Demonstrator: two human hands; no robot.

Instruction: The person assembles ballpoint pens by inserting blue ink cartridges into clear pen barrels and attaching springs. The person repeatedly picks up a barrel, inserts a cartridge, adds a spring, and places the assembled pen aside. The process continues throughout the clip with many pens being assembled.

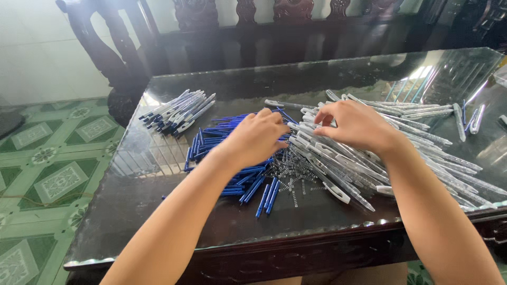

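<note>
Head view of a dark wooden table topped with a glass sheet, on which pen parts lie sorted by kind, each heap within reach of one hand. A heap of slim blue plastic ink refills lies under and to the left of the left hand; a wide spread of clear plastic pen barrels with white clips lies under and to the right of the right hand; a scatter of small metal springs sits between the two heaps. A bundle of finished pens with blue tips lies apart at the far left. Both forearms reach forward from the near edge, palms down, the hands close together but not touching. The left hand's fingers curl down at the heap's edge; whether they grip a part cannot be told. The right thumb and forefinger pinch towards a barrel.
</note>
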